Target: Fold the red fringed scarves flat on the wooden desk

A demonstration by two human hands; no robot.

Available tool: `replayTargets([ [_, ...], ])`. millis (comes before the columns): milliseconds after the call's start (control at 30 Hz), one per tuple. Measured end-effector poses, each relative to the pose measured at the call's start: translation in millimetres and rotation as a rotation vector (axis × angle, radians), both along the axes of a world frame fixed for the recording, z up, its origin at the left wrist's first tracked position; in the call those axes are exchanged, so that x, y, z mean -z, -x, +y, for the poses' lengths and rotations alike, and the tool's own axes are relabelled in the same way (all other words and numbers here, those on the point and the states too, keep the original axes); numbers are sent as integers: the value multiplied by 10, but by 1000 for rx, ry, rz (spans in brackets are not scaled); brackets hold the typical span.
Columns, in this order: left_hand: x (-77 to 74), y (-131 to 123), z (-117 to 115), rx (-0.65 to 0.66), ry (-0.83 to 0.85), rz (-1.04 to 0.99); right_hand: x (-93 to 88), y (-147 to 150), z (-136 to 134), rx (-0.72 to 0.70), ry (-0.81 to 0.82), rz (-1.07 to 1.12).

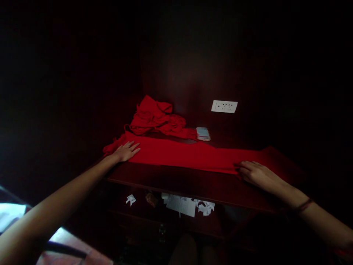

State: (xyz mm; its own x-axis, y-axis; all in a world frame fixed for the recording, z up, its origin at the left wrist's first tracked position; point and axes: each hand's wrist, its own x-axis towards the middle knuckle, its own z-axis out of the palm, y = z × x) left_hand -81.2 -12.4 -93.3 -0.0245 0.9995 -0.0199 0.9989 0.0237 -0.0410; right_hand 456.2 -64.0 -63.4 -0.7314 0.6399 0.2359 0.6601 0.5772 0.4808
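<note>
In the head view, a long red cloth lies spread flat along a dark wooden table, running from about nine o'clock to three o'clock across the middle of the picture. The left hand rests on the cloth's nine o'clock end, palm down, fingers released and lightly spread, grasping nothing. The right hand lies toward the three o'clock end, palm down, with its fingertips on the cloth's near edge. The light is dim there, so I cannot tell whether they pinch the fabric or only press on it. A dark thread band circles the right wrist.

At twelve o'clock from the left hand, a crumpled heap of red fabric sits against the back of the table, touching the far edge of the spread cloth. Just at three o'clock of the heap lies a small pale phone, blurred. A white socket plate is fixed to the wall at one o'clock from the phone. Below the table's front edge, at six o'clock, scraps of white paper lie scattered on a lower shelf.
</note>
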Motion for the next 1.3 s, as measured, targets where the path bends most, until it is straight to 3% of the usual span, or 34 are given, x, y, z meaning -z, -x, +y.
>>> replayTargets([
  [233, -8, -67, -34, 2, 16, -18, -29, -684, 100, 190, -76, 96],
  [333, -7, -107, -43, -12, 18, -17, -22, -711, 108, 265, 41, 135],
  [467, -124, -167, -118, -72, 71, 3, -147, -408, 52, 119, 439, 187],
  [600, -260, -360, -156, -130, -80, -24, -391, 155, 131, 11, 379, 370],
  [667, -252, -481, -115, -183, -147, -86, -414, 528, 231, -34, 373, 398],
  [767, -153, -624, -47, -275, -75, -138, -228, 1040, 384, -81, 417, 377],
  [867, -58, -735, -66, -299, -40, -156, 81, 1241, 467, -14, 456, 325],
  [967, -46, -862, -169, -257, -20, -185, 282, 1055, 474, 52, 473, 270],
  [1100, -164, -944, -268, -65, -95, -256, 296, 502, 471, 91, 421, 249],
  [1200, -301, -764, -240, -155, -211, -361, 227, 181, 491, 78, 377, 299],
  [1233, -341, -670, -216, -226, -191, -422, 207, 126, 502, 75, 370, 324],
  [1300, -406, -490, -160, -250, -89, -586, 180, 97, 531, 77, 371, 354],
])
